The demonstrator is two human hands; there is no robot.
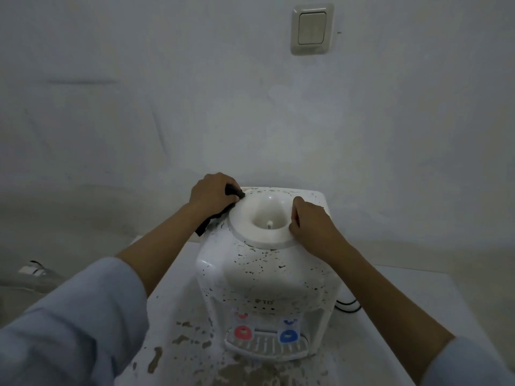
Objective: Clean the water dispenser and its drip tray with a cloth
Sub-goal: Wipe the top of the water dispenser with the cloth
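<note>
Wiping the top of the water dispenser

The left hand squeezes a dark cloth on the top. The right hand curls round the white ring.

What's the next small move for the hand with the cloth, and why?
Probably sweep the dark cloth forward along the dispenser top, beside the ring. The left hand grips it at the back left corner, the right hand rests on the ring's right edge, and dark specks still cover the top and front. The drip tray looks untouched.
</note>
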